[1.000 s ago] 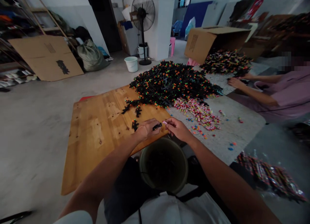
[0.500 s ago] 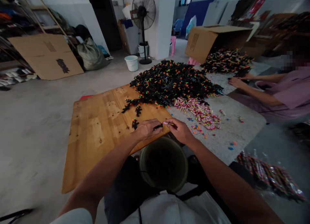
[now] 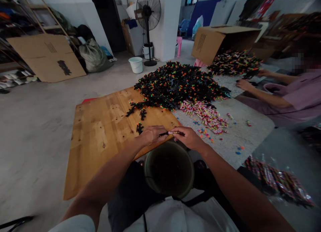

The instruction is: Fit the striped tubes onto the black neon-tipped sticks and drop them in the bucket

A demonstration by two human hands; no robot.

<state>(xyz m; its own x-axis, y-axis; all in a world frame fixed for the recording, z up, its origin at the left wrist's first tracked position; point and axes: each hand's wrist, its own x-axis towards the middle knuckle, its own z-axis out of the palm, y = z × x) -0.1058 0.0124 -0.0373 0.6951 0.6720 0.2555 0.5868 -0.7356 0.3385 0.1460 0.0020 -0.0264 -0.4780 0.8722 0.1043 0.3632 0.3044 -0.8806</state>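
Note:
Over the table edge, my left hand (image 3: 151,135) is closed around a black toy gun (image 3: 163,134), much of it hidden by the fingers. My right hand (image 3: 188,137) pinches a small pink-and-white tube (image 3: 172,132), its end against or very near the toy gun's tip. Beside my left hand, another black toy gun (image 3: 139,128) lies on the wooden board (image 3: 92,135). A big heap of black toy guns (image 3: 175,81) with orange and green tips rises beyond. Pink-and-white tubes (image 3: 205,115) are piled to the right of it.
A dark round bucket (image 3: 147,171) stands below my hands, between my legs. Small coloured bits (image 3: 207,135) are scattered over the grey tabletop (image 3: 250,135). At right, a co-worker's hand (image 3: 244,85) is near a second heap (image 3: 234,63) before a cardboard box (image 3: 208,44).
My right hand has lowered slightly, bringing the tube in line with the toy gun in my left hand. One of the co-worker's hands has moved out toward the far heap.

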